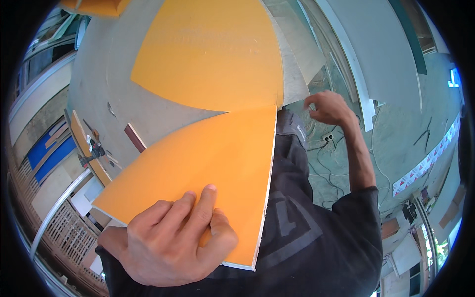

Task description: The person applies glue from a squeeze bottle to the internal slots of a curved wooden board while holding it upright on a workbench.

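Two orange panels point(213, 153), long axis pointing forward; left hand point(170, 242) kinda spread on the nearer, right hand point(330, 108) half-open alongside.

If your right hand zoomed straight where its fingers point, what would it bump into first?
The right hand would probably meet the edge of the orange board first; depth is unclear, so it might pass above.

Orange gap: I see it widen leftward from where the near panel point(217, 158) meets the far panel point(213, 54).
Grey left side: I could pass over the grey surface point(104, 64), skirting the dark red strip point(134, 137).
Near corner: the left hand point(173, 242) blocks me.
Right side: I have room around the right hand point(328, 108), bounded by the long white strip point(357, 74); a plug socket point(327, 137) lies below.
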Tool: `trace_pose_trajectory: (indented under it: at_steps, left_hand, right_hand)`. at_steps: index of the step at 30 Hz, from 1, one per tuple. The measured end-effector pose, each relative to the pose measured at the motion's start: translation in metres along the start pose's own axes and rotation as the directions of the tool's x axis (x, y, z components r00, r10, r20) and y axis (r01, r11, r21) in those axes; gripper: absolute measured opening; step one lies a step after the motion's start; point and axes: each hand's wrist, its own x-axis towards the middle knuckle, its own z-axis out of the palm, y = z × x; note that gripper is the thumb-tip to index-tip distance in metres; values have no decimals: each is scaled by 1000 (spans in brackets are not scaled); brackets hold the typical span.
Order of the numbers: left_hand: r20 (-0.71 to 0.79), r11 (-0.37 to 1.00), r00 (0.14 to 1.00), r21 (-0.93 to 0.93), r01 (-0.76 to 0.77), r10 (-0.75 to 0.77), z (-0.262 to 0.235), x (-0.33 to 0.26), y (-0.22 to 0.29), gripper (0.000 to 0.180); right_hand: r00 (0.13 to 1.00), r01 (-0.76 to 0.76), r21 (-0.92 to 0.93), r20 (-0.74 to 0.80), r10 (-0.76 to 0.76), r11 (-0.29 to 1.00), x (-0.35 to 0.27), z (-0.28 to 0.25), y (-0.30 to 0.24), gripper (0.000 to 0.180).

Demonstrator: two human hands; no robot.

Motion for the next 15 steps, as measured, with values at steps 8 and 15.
trace_pose_trajectory:
  at_steps: [8,15]
  left_hand:
    - [-4,1000,1000,9,-24,24,-1,3,-3,16]
    - [-7,1000,1000,29,4,-4,3,1,-1,25]
  right_hand:
    - [984,-177,194,50,170,965,-9,32,-14,27]
    - [992,-115,215,83,99,970,-8,90,-38,28]
